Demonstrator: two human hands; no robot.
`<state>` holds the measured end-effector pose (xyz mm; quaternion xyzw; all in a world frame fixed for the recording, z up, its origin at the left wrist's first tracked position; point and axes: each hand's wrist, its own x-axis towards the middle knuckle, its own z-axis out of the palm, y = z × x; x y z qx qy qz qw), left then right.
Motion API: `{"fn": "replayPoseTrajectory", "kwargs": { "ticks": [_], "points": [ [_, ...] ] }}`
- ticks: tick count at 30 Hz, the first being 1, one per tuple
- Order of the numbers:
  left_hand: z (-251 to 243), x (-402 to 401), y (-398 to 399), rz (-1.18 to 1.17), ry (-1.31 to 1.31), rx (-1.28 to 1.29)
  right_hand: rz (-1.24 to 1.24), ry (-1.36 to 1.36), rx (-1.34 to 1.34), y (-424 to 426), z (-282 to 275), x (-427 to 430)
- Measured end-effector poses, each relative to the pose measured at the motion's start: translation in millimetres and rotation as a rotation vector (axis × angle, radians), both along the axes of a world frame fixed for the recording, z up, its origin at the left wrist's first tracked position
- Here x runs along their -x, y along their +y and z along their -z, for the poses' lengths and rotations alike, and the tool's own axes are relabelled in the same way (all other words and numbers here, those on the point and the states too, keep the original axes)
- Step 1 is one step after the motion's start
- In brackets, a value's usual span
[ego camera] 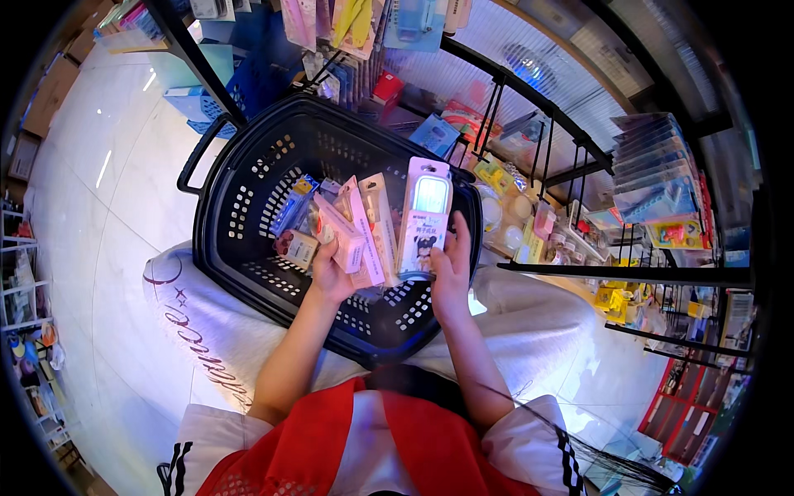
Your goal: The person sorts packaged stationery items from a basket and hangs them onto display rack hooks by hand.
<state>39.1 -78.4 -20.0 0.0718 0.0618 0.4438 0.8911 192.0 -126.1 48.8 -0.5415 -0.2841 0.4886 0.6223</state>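
Above a black plastic shopping basket (pixel 208 248), my left hand (pixel 330 273) grips several slim pink boxes (pixel 355 239) fanned side by side. A beige-pink box (pixel 379 217) with a hang tab stands at the right of that bunch. My right hand (pixel 451 266) holds a pale pink hang-tab package (pixel 426 217) upright, with a clear window in its upper half and a cartoon figure below. Inside the basket lie a blue packet (pixel 293 208) and a small box (pixel 296 248) with a dark red pattern and a white label. The boxes bear writing.
A black display rack (pixel 564 133) with long hooks runs along the right, holding hanging blister packs (pixel 651 192). More packaged goods hang at the top, including yellow items (pixel 355 22). Small packs and jars (pixel 558 248) crowd the shelf. White tiled floor (pixel 124 310) lies left.
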Motion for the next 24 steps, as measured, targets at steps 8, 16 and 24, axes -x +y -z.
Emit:
{"fn": "replayPoseTrajectory", "kwargs": {
  "ticks": [8,16,24],
  "points": [
    [12,12,0,0.032,0.259,-0.047,-0.256,-0.223,0.125,7,16,-4],
    [6,12,1,0.095,0.61,-0.077,-0.323,-0.031,0.207,7,24,-16],
    [7,4,-3,0.101,0.529,-0.049,-0.297,-0.09,0.248,9,26,-33]
  ]
}}
